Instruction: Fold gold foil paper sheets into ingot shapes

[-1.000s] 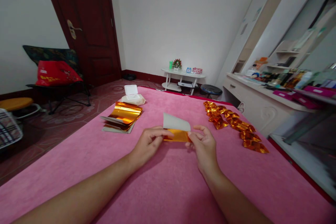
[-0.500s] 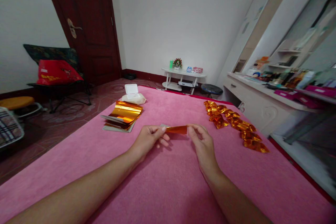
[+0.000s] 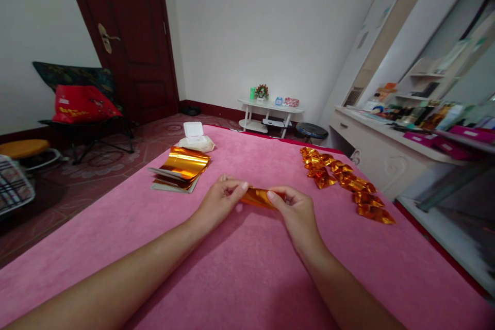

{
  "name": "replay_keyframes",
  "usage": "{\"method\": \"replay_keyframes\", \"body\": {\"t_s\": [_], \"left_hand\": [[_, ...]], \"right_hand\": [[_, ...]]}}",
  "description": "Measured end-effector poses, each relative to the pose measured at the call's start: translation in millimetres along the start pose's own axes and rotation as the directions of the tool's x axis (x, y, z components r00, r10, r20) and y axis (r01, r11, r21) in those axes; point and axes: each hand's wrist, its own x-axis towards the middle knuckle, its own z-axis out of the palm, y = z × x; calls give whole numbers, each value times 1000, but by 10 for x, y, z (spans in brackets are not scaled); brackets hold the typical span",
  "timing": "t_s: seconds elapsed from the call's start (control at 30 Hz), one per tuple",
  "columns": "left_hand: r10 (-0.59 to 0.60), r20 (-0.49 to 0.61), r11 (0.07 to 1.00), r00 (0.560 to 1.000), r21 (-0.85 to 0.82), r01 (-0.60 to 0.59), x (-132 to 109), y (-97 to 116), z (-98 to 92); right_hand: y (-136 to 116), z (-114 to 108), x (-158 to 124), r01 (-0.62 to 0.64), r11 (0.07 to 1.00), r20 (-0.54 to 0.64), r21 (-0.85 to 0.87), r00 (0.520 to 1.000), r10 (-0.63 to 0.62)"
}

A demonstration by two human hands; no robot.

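A folded strip of gold foil paper (image 3: 258, 197) is held low over the pink cloth (image 3: 247, 278) between both hands. My left hand (image 3: 218, 202) pinches its left end with fingers closed. My right hand (image 3: 297, 210) grips its right end, fingers curled around it. A stack of flat gold foil sheets (image 3: 181, 167) lies to the left of my left hand. A row of several folded gold pieces (image 3: 342, 180) runs along the cloth to the right of my right hand.
A white wipes packet (image 3: 196, 139) sits beyond the foil stack. A dresser (image 3: 371, 139) with bottles stands at the right edge. A chair with a red bag (image 3: 83, 104), a dark door (image 3: 131, 36) and a small white table (image 3: 269, 112) are farther off.
The sheet's white flap, upright a second ago, has been folded down. The paper is now a narrow gold strip, and both hands have closed in over it, lower toward the cloth.
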Motion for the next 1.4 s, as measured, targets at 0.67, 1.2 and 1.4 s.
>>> {"method": "replay_keyframes", "body": {"t_s": [0.67,1.2,1.4], "left_hand": [[-76,137,990,988,-111,92,-56,79,54],[-56,-128,997,990,-64,48,61,-120,-125],[-61,-191,994,980,-97,43,102,-217,-180]], "right_hand": [[-127,32,-39,17,995,137,-99,991,-3],[179,-272,188,-10,987,129,-158,991,30],[166,-112,96,-113,993,169,33,980,106]]}}
